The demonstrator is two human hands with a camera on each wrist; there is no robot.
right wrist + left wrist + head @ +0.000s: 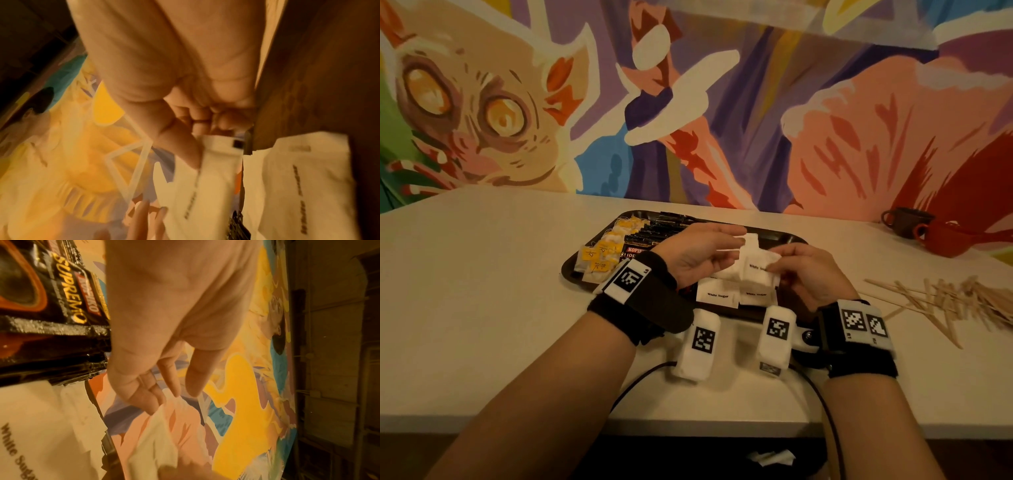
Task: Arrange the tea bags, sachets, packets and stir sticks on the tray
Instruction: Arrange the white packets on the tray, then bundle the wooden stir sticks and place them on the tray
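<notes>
While right hand [804, 270] pinches the sachets [755, 265] above the tray [571, 267], left hand [698, 255] waits beside them, fingers relaxed, empty.

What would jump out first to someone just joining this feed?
Both hands meet over the dark tray: the right hand pinches a bunch of white sugar sachets while the left hand touches them with straight fingers. Behind, a bright cat mural fills the wall. To the right, the wooden stir sticks lie scattered on the table, off the tray.
</notes>
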